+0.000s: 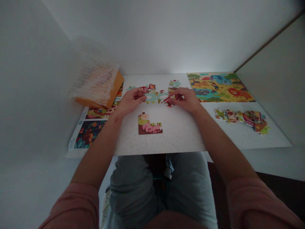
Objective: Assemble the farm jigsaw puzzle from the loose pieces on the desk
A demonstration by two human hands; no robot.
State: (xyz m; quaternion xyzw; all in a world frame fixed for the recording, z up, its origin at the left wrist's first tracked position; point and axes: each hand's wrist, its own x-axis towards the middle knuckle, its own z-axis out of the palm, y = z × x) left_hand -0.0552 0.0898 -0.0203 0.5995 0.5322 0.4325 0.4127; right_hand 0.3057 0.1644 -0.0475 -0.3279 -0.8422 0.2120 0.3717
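My left hand (132,100) has its thumb and fingers closed at the left edge of a pale blue-green puzzle piece (150,97). In my right hand (185,98), a red and white puzzle piece (168,100) is pinched between thumb and fingertips. Another pale piece (162,96) lies between the two hands. Behind them are loose pieces with a red barn (145,88) and a light green piece (174,83). Nearer to me, a small joined corner section (149,128) shows a pink pig on green and brown.
A finished-looking animal picture (218,86) lies at the back right. In front of it is a heap of puzzle pieces (247,119). To the left, an orange box with clear plastic wrapping (95,84) rests on printed picture sheets (89,133). Walls border the white table (181,136).
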